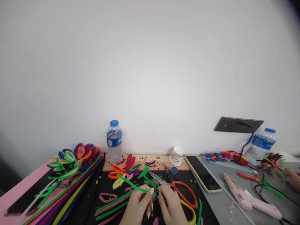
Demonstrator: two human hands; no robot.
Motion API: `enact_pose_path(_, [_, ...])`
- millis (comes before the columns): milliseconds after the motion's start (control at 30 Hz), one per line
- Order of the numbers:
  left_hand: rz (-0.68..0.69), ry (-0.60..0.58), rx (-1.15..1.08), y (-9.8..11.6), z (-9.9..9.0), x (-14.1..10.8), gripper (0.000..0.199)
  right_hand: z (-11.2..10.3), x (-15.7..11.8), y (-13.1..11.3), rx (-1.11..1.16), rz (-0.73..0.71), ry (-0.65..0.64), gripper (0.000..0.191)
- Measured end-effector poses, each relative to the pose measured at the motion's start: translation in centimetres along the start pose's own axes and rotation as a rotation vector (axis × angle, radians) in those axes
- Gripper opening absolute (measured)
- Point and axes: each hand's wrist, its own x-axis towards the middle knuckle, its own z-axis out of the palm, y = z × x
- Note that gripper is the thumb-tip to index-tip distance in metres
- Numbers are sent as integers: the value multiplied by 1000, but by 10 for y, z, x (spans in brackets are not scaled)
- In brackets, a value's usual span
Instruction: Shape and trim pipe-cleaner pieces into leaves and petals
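Observation:
My left hand (142, 203) and my right hand (168, 201) meet low in the middle, over a black mat (92, 184). Between my fingertips is a green pipe cleaner (131, 183); one end sticks out to the upper left, and a looped leaf shape (143, 172) rises above the fingers. Both hands are closed in a pinch on it; the exact joint is hidden. Just behind them lies a flower of pipe-cleaner loops (126, 168) in pink, orange and yellow. Red-handled scissors (185, 189) lie beside my right hand, with a yellow handle (191, 212) below.
Left: bundled pipe cleaners (67, 200) and finished flowers (75, 159). At the wall stand a water bottle (114, 142) and a paper cup (176, 156). Right: a phone (203, 173), a pink glue gun (253, 200) with a black cord, and another person's hand (292, 178).

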Motion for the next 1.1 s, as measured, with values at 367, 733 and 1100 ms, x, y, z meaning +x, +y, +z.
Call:
enact_pose_path(367, [-125, -77, -320, -6, 2, 4, 46, 0, 7, -6, 685, 398, -95, 44])
enact_pose_path(733, [-55, -152, -288, -13, 0, 2, 45, 5, 9, -10, 805, 481, 6, 36])
enact_pose_path(1100, [46, 291, -357, -4, -7, 9, 44, 2, 8, 9, 646, 472, 169, 26])
